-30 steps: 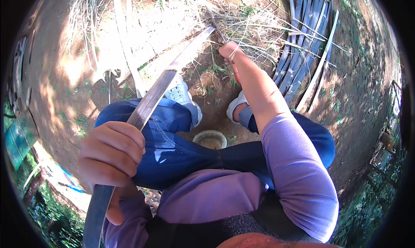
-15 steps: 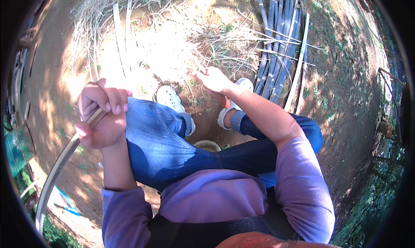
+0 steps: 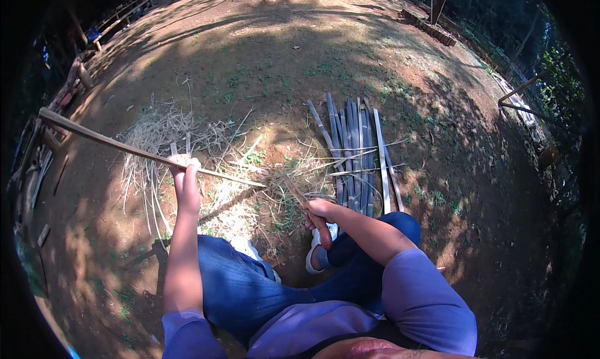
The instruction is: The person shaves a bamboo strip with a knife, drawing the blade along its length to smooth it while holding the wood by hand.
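Out in front of me, my left hand [image 3: 189,182] is closed around a long, narrow bamboo strip [image 3: 119,142]. One end of the strip reaches far out to the left, and the other slants down toward the middle. My right hand [image 3: 320,211] grips a knife by its reddish-brown handle [image 3: 324,232], above my right shoe. Its brownish blade [image 3: 294,189] points up and to the left, apart from the tip of the strip.
Thin shavings [image 3: 306,177] litter the soil before my feet, with a larger heap of pale fibres [image 3: 156,131] farther left. Several dark split bamboo lengths [image 3: 350,149] lie side by side at right. Wooden rails [image 3: 119,24] and posts edge the dirt yard.
My left hand has swung forward, away from my left side, and the strip now crosses in front of me. The knife in my right hand shows more clearly. The view has tilted up toward the yard.
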A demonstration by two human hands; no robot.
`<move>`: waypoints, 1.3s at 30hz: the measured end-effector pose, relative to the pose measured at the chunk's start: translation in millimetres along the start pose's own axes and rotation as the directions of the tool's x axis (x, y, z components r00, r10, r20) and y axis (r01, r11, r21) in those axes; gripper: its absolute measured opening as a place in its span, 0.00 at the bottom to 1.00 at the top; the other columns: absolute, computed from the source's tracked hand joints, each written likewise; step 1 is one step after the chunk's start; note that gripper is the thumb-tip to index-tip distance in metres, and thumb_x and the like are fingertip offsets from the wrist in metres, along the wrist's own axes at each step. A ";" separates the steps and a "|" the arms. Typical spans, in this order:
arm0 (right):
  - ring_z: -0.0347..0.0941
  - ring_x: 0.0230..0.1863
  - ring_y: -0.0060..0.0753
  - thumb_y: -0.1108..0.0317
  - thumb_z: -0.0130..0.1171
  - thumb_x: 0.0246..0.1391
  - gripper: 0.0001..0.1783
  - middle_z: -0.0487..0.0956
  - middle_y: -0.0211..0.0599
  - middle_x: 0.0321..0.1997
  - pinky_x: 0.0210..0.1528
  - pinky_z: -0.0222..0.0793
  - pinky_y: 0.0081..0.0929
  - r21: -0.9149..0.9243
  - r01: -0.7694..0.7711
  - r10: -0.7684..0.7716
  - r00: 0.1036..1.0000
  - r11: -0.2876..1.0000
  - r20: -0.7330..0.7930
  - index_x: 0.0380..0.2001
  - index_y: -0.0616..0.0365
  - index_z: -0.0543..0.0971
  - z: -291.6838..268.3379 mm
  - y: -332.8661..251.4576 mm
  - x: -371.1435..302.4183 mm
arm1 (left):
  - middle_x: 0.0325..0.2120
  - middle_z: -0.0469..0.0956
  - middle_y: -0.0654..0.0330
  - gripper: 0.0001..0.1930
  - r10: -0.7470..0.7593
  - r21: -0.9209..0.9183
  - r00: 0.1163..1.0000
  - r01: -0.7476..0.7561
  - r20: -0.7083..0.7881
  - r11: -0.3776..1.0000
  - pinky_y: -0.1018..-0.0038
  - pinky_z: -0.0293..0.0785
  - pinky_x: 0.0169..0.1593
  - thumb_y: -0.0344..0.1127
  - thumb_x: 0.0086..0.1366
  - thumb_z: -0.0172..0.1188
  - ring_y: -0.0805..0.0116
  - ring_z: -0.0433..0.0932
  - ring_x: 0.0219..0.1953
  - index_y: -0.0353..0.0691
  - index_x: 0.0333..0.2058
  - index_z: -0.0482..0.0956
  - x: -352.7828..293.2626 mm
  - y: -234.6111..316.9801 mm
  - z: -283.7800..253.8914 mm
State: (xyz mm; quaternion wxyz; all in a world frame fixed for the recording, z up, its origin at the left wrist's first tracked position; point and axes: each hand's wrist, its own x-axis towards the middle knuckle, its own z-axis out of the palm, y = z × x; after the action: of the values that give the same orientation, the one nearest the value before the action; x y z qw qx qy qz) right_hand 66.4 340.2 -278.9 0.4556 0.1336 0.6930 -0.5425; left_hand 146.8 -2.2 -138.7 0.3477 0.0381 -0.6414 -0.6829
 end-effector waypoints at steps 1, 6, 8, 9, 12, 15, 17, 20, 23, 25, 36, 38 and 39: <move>0.74 0.19 0.35 0.60 0.55 0.62 0.19 0.72 0.39 0.21 0.21 0.75 0.36 -0.015 0.007 -0.007 1.000 1.000 0.029 0.35 0.71 0.75 -0.3 -5.9 -10.9 | 0.37 0.62 0.66 0.11 0.013 0.119 1.000 -0.014 0.010 0.993 0.75 0.64 0.48 0.33 0.70 0.55 0.76 0.64 0.40 0.44 0.46 0.61 8.1 -1.4 2.2; 0.73 0.22 0.36 0.60 0.58 0.60 0.18 0.73 0.40 0.28 0.23 0.74 0.36 -0.126 0.065 -0.052 0.993 0.990 0.103 0.41 0.67 0.72 -23.0 6.7 -34.4 | 0.37 0.79 0.57 0.15 0.133 0.248 0.974 -0.176 0.181 0.953 0.75 0.74 0.44 0.28 0.70 0.56 0.72 0.77 0.37 0.37 0.50 0.61 41.3 2.9 50.5; 0.71 0.22 0.32 0.63 0.59 0.57 0.15 0.72 0.38 0.25 0.23 0.72 0.34 -0.106 0.111 -0.094 0.984 0.988 0.153 0.38 0.66 0.72 -17.8 16.3 -43.3 | 0.34 0.81 0.55 0.15 0.169 0.191 0.970 -0.203 0.176 0.960 0.74 0.76 0.43 0.28 0.70 0.56 0.70 0.79 0.35 0.36 0.49 0.61 52.3 10.9 57.8; 0.71 0.22 0.31 0.65 0.58 0.57 0.14 0.71 0.37 0.25 0.24 0.71 0.33 -0.095 0.134 -0.118 0.980 0.986 0.157 0.37 0.66 0.72 -12.3 20.5 -48.0 | 0.32 0.82 0.54 0.15 0.188 0.164 0.967 -0.216 0.171 0.962 0.73 0.77 0.42 0.28 0.70 0.56 0.69 0.80 0.34 0.35 0.49 0.61 57.7 15.6 61.0; 0.71 0.23 0.30 0.70 0.56 0.56 0.20 0.72 0.35 0.26 0.26 0.73 0.32 -0.026 0.141 -0.136 0.981 0.990 0.137 0.50 0.67 0.69 -8.0 40.3 -47.3 | 0.29 0.81 0.54 0.13 0.210 -0.127 0.977 -0.203 0.047 0.971 0.72 0.78 0.39 0.28 0.70 0.56 0.69 0.81 0.31 0.34 0.46 0.61 69.7 31.7 80.3; 0.72 0.24 0.28 0.71 0.54 0.57 0.35 0.72 0.34 0.28 0.27 0.76 0.31 0.005 0.096 -0.096 0.995 0.995 0.036 0.67 0.62 0.58 3.5 46.7 -50.8 | 0.25 0.77 0.57 0.11 0.171 -0.109 0.985 -0.173 -0.026 0.979 0.72 0.78 0.37 0.29 0.71 0.55 0.69 0.79 0.28 0.33 0.42 0.62 64.4 24.9 86.0; 0.72 0.23 0.28 0.71 0.54 0.56 0.34 0.73 0.34 0.28 0.25 0.75 0.30 0.024 0.113 -0.113 0.993 0.993 0.039 0.66 0.63 0.60 4.8 60.3 -31.4 | 0.24 0.75 0.59 0.11 0.162 -0.050 0.987 -0.162 -0.005 0.985 0.72 0.77 0.37 0.28 0.71 0.54 0.71 0.77 0.26 0.34 0.43 0.60 62.6 -1.5 82.1; 0.72 0.22 0.27 0.73 0.52 0.55 0.31 0.72 0.32 0.27 0.24 0.74 0.29 -0.007 0.185 -0.185 0.983 0.983 -0.009 0.63 0.62 0.64 9.8 69.4 -12.9 | 0.29 0.75 0.58 0.13 0.201 -0.020 0.979 -0.200 0.020 0.980 0.73 0.76 0.37 0.26 0.69 0.53 0.71 0.78 0.29 0.36 0.45 0.57 58.7 -19.1 84.0; 0.71 0.21 0.26 0.75 0.51 0.55 0.31 0.71 0.30 0.25 0.23 0.73 0.28 0.025 0.303 -0.301 0.951 0.953 -0.066 0.64 0.61 0.64 13.7 62.5 -7.7 | 0.32 0.74 0.58 0.16 0.223 -0.032 0.972 -0.221 0.067 0.975 0.71 0.76 0.41 0.25 0.68 0.55 0.70 0.78 0.34 0.37 0.47 0.57 54.5 -17.1 84.7; 0.70 0.20 0.25 0.76 0.51 0.54 0.34 0.71 0.29 0.25 0.23 0.72 0.27 0.053 0.356 -0.352 0.933 0.933 -0.082 0.67 0.60 0.62 22.3 45.1 -22.4 | 0.34 0.74 0.57 0.16 0.216 -0.031 0.974 -0.214 0.063 0.976 0.70 0.76 0.43 0.26 0.68 0.56 0.69 0.78 0.36 0.37 0.47 0.57 49.3 -15.9 82.7; 0.75 0.23 0.34 0.68 0.47 0.58 0.14 0.73 0.37 0.32 0.24 0.77 0.33 0.158 0.211 -0.201 0.977 0.965 -0.079 0.47 0.58 0.69 46.6 38.1 -50.5 | 0.32 0.79 0.59 0.13 0.052 -0.102 0.995 -0.043 0.085 0.994 0.72 0.75 0.48 0.31 0.72 0.54 0.69 0.81 0.38 0.32 0.50 0.66 48.3 -6.3 57.3; 0.75 0.24 0.33 0.67 0.47 0.62 0.14 0.74 0.36 0.34 0.25 0.78 0.34 0.165 0.240 -0.237 0.971 0.957 -0.040 0.49 0.57 0.68 45.5 46.2 -34.1 | 0.36 0.83 0.55 0.12 0.082 0.024 0.990 -0.085 0.111 0.996 0.71 0.75 0.50 0.37 0.73 0.54 0.69 0.81 0.40 0.33 0.47 0.73 48.7 -5.9 53.6; 0.75 0.24 0.31 0.67 0.48 0.62 0.12 0.73 0.35 0.34 0.26 0.79 0.33 0.155 0.257 -0.258 0.966 0.954 -0.016 0.47 0.57 0.69 53.0 39.5 -34.5 | 0.37 0.83 0.55 0.12 0.130 -0.016 0.986 -0.129 0.101 0.992 0.72 0.75 0.51 0.37 0.73 0.54 0.69 0.81 0.42 0.34 0.47 0.73 52.9 -9.3 49.0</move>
State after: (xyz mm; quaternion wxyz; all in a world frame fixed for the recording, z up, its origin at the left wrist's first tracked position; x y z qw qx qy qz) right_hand 137.9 319.4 -276.8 0.3708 0.0761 0.6591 -0.6498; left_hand 78.4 11.1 -117.8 0.3582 -0.0401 -0.6563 -0.6628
